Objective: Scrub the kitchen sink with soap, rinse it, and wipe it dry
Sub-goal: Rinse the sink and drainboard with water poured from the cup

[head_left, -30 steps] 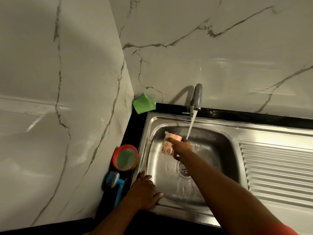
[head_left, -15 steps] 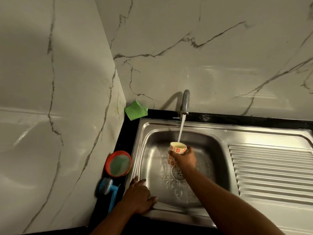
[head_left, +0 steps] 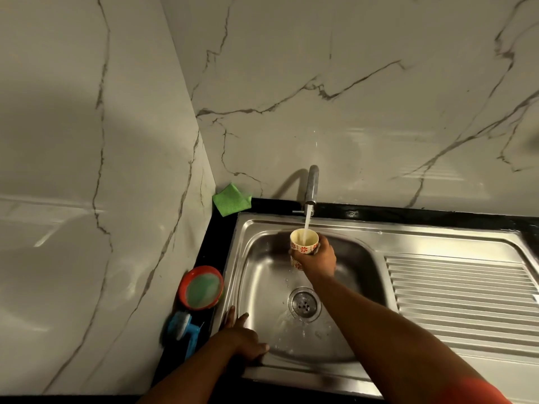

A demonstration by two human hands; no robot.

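R hand (head_left: pixel 319 259): gripping small cream cup w/ red flowers (head_left: pixel 304 244) round its body, upright, filling under running steel tap (head_left: pixel 312 185).
L hand (head_left: pixel 243 336): lying flat, fingers relaxed, on front-left rim of stainless steel sink (head_left: pixel 262 290).
Sink: basin sitting wet, water draining.
Handling: cup prob. light but getting heavier, wet, slippery, breakable; gripping mid-body w/ thumb opposite is looking safest.

A cream cup (head_left: pixel 304 249) bears red flowers, the cloth (head_left: pixel 232 204) at its ten o'clock is green, the bowl (head_left: pixel 182 290) red, the brush (head_left: pixel 182 325) blue.
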